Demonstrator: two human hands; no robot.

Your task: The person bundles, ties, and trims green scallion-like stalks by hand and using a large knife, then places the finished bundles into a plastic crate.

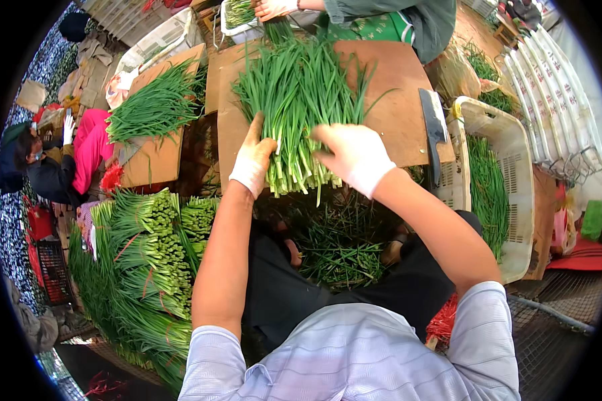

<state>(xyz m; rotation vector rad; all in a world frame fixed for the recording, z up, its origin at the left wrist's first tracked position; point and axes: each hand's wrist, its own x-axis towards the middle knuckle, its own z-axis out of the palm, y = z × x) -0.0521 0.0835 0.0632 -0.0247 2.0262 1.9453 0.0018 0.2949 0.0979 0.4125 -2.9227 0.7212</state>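
Note:
A large loose bunch of garlic chives [301, 95] lies on a brown board [399, 105], cut stem ends towards me and overhanging the near edge. My left hand [253, 160], in a pale glove, grips the bunch's left side, thumb over the stems. At the right side of the stems is my right hand [353, 156], also gloved and blurred by motion. Its thumb and fingers are parted, with nothing plainly between them. A cleaver [433, 130] rests along the board's right edge, its dark handle pointing towards me.
Banded chive bundles [153, 270] are piled at my left. A white plastic crate [521, 200] holding chives stands at right, near stacked crates [557, 95]. Chives [153, 103] cover another board at left. Across from me, a person's gloved hand [276, 7] touches chives. Trimmings [343, 245] litter the ground.

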